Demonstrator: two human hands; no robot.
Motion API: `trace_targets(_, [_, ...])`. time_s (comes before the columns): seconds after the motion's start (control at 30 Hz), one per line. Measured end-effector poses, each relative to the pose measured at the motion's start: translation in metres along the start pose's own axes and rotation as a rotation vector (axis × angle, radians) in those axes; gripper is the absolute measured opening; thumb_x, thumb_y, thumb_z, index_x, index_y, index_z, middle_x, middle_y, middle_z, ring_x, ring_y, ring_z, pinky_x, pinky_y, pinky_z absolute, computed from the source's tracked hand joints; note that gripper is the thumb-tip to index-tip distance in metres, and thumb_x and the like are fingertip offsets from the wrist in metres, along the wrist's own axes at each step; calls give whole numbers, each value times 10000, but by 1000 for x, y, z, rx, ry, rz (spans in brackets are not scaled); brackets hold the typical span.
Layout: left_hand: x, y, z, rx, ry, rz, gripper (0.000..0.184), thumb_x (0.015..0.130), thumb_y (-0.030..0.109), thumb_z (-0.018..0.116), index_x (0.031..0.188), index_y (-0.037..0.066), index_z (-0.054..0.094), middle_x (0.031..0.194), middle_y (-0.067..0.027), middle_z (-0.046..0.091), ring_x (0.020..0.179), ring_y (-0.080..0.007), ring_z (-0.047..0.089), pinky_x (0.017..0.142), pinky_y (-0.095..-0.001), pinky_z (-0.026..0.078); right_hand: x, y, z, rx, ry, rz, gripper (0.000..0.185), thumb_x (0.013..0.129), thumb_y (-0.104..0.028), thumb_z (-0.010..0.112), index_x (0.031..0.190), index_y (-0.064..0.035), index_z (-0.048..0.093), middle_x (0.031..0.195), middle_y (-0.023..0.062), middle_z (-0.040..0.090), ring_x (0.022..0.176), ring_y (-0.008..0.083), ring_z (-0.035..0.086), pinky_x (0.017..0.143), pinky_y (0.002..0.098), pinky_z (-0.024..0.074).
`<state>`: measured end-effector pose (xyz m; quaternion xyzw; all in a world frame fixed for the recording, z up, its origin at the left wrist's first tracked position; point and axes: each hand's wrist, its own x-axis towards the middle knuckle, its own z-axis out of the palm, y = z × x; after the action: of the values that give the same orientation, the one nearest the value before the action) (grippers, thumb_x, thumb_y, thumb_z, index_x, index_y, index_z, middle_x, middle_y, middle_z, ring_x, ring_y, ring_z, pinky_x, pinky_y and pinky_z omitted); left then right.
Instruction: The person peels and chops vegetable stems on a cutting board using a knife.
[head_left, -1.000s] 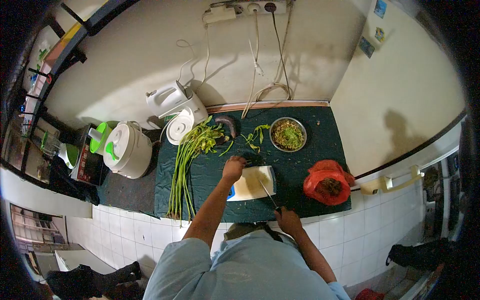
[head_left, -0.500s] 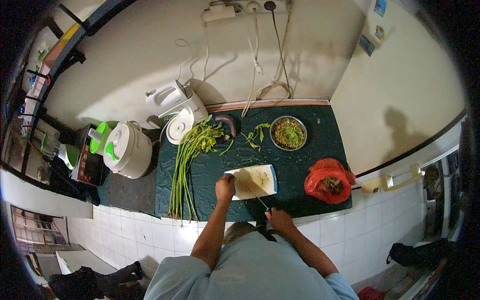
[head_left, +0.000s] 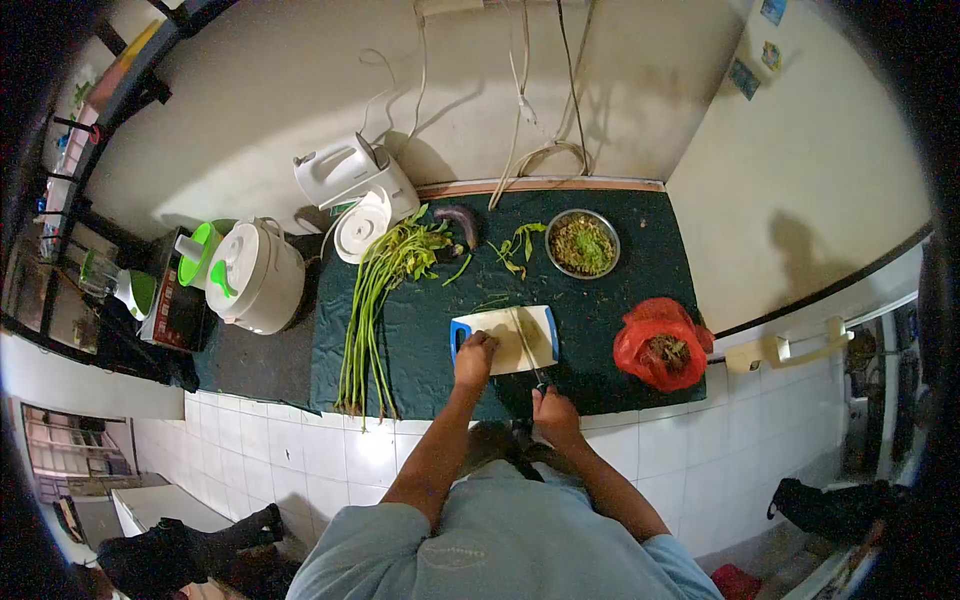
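Note:
A white cutting board (head_left: 541,345) with blue ends lies near the front edge of the dark green table cover. My left hand (head_left: 476,356) rests over the board's left part with fingers curled down; whatever is under them is hidden. My right hand (head_left: 556,414) is closed round the dark handle of a knife (head_left: 531,362). Its blade points away from me across the board, to the right of my left fingers. Bits of chopped green lie behind the board. A metal bowl (head_left: 613,262) of chopped greens stands behind and to the right.
Long green stalks with leaves (head_left: 368,320) lie on the left, close to an eggplant (head_left: 463,228). A red plastic bag (head_left: 632,345) holding scraps sits at right. Loose leaves (head_left: 516,247) lie near the bowl. A rice cooker (head_left: 262,285) and a white mixer (head_left: 350,180) stand left.
My left hand has moved from the board's left end further onto it. The knife blade has swung to point more straight away from me. The view has tilted slightly down.

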<state>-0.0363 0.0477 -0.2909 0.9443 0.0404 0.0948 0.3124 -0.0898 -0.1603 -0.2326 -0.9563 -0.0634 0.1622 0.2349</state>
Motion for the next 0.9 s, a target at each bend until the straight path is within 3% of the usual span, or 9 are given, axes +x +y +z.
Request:
trace_targets(0.13, [-6,-10,2,72,51,171,184,810,105,565,934,98,701,978,-65,622,934,-293,586,791,-395,500,4,-12,6,-4,-40,-28,423,960,-367,421,907,28,564,800,260,639,760,430,638,690,529,500])
trace_targets(0.3, [-8,-3,-8,50,-18,84,209,816,108,562,957,133,715,986,-54,620,944,-284,574,810,-385,500,7,-44,-11,48,-126,45,424,958,-357,419,919,35,578,847,269,647,818,423,647,732,520,504])
trace_targets(0.4, [-5,-13,-8,109,-37,109,211,822,118,563,961,153,718,983,-47,621,936,-288,573,808,-383,502,8,-53,-15,-41,-182,-64,439,955,-366,424,936,46,576,862,270,650,838,425,648,759,514,507])
trace_targets(0.5, [-4,-26,0,141,-47,142,190,830,139,569,949,153,716,981,-42,622,934,-291,572,801,-386,504,9,-35,32,74,-196,134,441,953,-364,427,920,46,585,888,277,645,847,429,643,768,515,504])
trace_targets(0.57, [-1,-25,-1,142,-59,131,174,834,151,573,934,144,714,981,-39,624,932,-293,572,793,-389,506,2,-25,44,117,4,-29,447,952,-357,427,887,50,600,888,291,637,859,432,636,769,523,498])
trace_targets(0.6, [0,-20,-5,87,-71,25,158,837,167,577,917,133,708,979,-40,626,934,-294,576,785,-394,508,8,-31,33,116,5,-27,447,952,-357,427,887,50,600,888,291,637,859,432,636,769,523,498])
trace_targets(0.67, [-1,-11,-9,31,-84,-86,149,840,183,581,901,121,702,978,-40,629,936,-296,581,776,-399,509,26,-55,-6,97,-186,13,447,949,-353,430,863,48,609,862,297,633,864,433,630,767,519,499])
trace_targets(0.77, [-3,-10,-17,-2,-33,-87,147,838,196,586,889,107,691,982,-46,634,945,-293,593,771,-410,509,46,-58,-10,-48,-168,-53,356,939,-222,398,878,16,656,825,239,656,796,390,654,710,493,524])
trace_targets(0.9, [-8,-9,-14,16,-85,-129,162,843,182,568,921,102,686,992,-59,636,959,-287,595,787,-405,507,35,-78,-36,205,-430,219,496,963,-349,412,749,48,621,787,282,633,821,452,626,736,538,486])
